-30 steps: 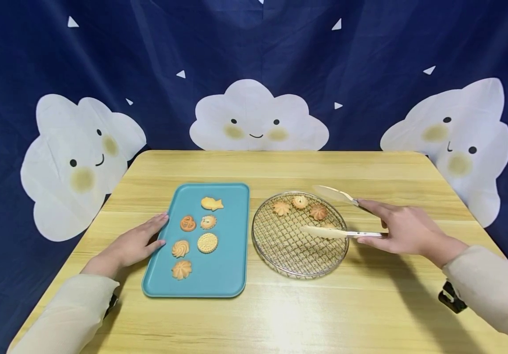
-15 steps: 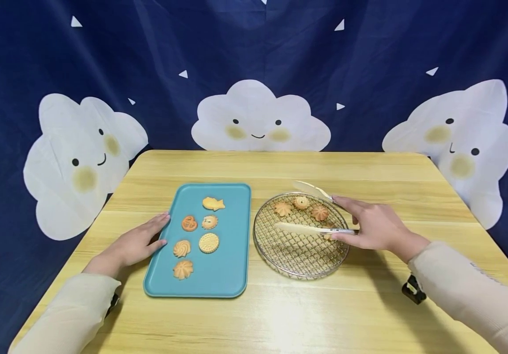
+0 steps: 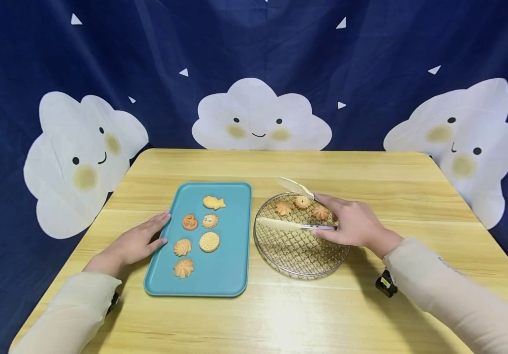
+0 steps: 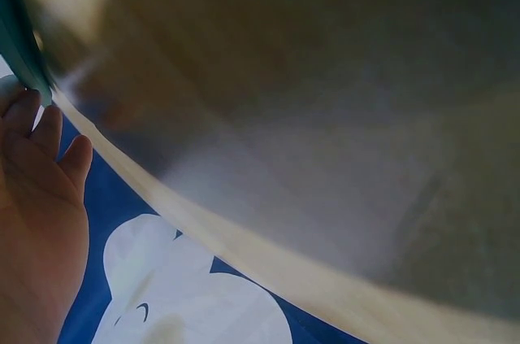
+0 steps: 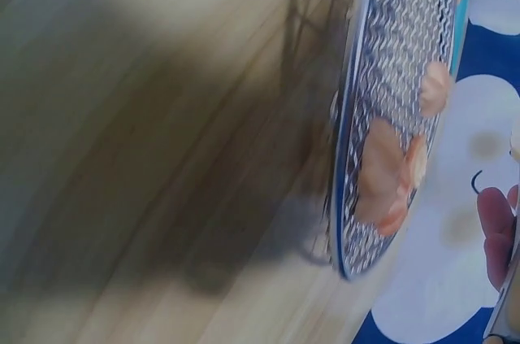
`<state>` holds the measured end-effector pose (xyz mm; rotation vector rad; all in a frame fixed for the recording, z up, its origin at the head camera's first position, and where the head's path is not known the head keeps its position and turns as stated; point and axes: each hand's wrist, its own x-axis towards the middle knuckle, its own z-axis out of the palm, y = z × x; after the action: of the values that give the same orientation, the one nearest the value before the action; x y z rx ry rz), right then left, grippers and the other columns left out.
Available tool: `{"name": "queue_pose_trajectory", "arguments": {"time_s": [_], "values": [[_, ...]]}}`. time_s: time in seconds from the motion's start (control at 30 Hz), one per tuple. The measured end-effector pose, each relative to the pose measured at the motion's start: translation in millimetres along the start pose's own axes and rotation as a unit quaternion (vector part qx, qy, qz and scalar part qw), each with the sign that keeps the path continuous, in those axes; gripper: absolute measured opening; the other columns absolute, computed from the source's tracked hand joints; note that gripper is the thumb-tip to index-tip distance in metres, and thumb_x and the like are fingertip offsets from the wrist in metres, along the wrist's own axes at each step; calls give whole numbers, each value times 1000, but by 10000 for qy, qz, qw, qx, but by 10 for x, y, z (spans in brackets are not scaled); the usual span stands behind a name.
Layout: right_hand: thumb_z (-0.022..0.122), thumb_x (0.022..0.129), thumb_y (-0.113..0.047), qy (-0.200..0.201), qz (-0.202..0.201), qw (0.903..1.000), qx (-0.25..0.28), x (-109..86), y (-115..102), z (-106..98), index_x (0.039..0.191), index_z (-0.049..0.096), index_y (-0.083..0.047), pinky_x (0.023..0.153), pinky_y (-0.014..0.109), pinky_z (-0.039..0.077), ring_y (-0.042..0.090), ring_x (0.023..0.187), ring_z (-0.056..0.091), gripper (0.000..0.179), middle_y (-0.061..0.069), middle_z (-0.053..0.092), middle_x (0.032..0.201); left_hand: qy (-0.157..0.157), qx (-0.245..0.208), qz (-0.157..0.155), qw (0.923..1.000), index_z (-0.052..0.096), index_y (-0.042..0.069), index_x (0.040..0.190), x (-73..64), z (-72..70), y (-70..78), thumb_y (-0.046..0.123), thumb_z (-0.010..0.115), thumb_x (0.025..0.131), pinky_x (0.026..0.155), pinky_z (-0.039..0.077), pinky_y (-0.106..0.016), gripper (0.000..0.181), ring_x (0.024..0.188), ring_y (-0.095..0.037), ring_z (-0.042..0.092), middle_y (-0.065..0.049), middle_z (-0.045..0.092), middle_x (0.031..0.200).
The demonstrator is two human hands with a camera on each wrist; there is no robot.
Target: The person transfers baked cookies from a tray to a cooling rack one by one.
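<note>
Tongs [image 3: 295, 226] spread above our wire rack [image 3: 302, 253].
Our half-closed right hand [image 3: 353, 222] grips them; left of the rack, our left hand [image 3: 134, 244], fingers extended, touches a blue tray [image 3: 227, 250].

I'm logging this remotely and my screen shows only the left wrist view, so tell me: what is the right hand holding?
Observer: The right hand holds a pair of tongs.
Operator: Are the tongs open or closed?
Observer: Open; in the head view their two ends stand apart.
Operator: And what lies on the tray at the left hand?
Observer: Six cookies, one of them fish-shaped.
</note>
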<state>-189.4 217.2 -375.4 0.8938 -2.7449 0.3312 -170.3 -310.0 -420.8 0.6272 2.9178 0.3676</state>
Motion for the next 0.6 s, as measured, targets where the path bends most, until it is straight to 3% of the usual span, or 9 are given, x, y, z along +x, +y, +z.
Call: {"name": "queue_pose_trajectory", "arguments": {"time_s": [0.23,0.47,0.6], "values": [[65,75,-66,-86,-80,9998,147,123,-124,83,144,43,-8,39,21,36,3,48,43,93,13,67,106,-20,-12,-24,10000,26,0,149,-4,-6,9,35,52,98,108,24,-55,68,138,-39,23,-20,23,153],[63,76,-68,-328,-116,9990,287,252,-289,134,146,40,-9,35,22,33,3,41,36,93,17,63,119,-23,-28,-28,10000,26,0,149,-4,-10,14,36,52,98,109,23,-55,68,139,-39,22,-20,23,153],[65,77,-65,-420,-188,9984,330,322,-380,180,144,43,-9,35,22,33,3,39,36,91,15,66,114,-23,-49,-27,10000,26,-1,149,-6,-21,24,35,52,99,109,23,-55,68,138,-39,22,-20,24,153]]}}
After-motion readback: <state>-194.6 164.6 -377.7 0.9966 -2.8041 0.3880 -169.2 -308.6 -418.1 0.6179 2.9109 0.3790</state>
